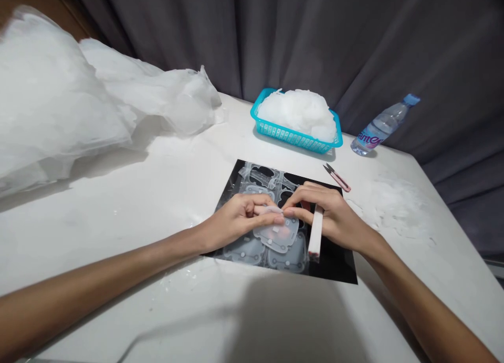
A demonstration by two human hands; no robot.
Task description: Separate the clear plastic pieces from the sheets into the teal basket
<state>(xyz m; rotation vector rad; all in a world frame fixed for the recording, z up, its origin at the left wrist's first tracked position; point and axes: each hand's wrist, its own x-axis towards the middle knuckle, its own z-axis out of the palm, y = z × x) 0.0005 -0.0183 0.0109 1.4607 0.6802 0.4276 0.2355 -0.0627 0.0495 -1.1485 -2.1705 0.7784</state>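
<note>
My left hand [252,213] is closed on a rounded, translucent plastic piece [281,234] with small white tabs, thumb in front and fingers behind. My right hand [321,211] pinches at the upper edge of the same piece; its fingertips meet there, and whatever else they grip is too small to tell. A white flat bar [316,234] with a reddish lower end is tucked in the right hand and points down. Beneath both hands lies a black sheet [334,268], with similar translucent pieces [289,255] and cut-out clear frames [258,174] on it.
Behind the sheet stands a turquoise basket [293,137] heaped with white fluffy material [299,111]. Pink-handled thread snips [337,178] lie near a water bottle [378,129]. Large white filled bags [59,95] occupy the left back. Clear plastic scraps [407,203] lie at the right.
</note>
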